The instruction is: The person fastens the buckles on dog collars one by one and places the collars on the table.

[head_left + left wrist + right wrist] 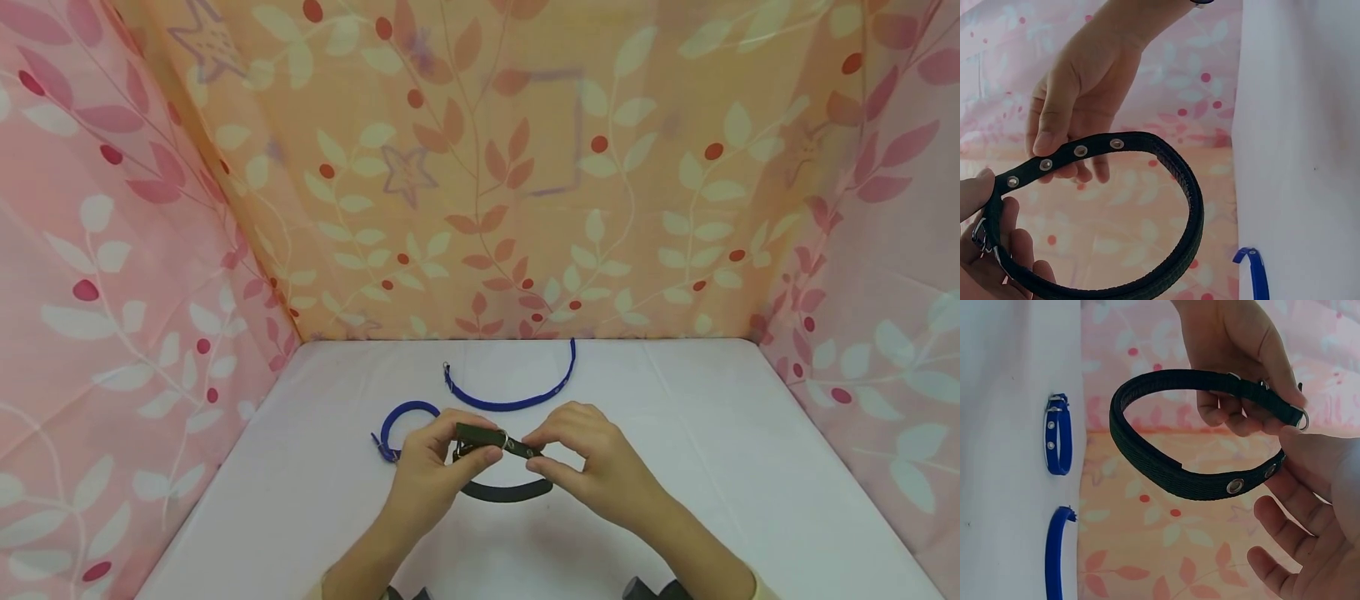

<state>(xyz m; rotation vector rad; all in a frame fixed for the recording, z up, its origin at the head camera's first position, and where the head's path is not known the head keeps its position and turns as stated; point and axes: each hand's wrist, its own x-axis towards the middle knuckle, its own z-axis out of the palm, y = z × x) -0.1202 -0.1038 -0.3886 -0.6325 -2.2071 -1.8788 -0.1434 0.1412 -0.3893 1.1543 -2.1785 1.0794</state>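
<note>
A dark green collar (506, 493) with metal eyelets is held up in a loop over the table. My left hand (433, 467) pinches its buckle end between thumb and fingers; the metal buckle (981, 235) shows beside those fingers in the left wrist view. My right hand (596, 458) pinches the eyelet strap between thumb and forefinger, its other fingers loosely bent in the right wrist view. A metal ring (1302, 420) sits on the band between the hands. Whether the strap is threaded through the buckle I cannot tell.
Behind my left hand lies a blue collar (386, 425) closed into a loop. Another blue collar (510, 407) lies opened out in a curve near the back of the white table (675, 400). Patterned cloth walls (480, 167) stand at the back and both sides.
</note>
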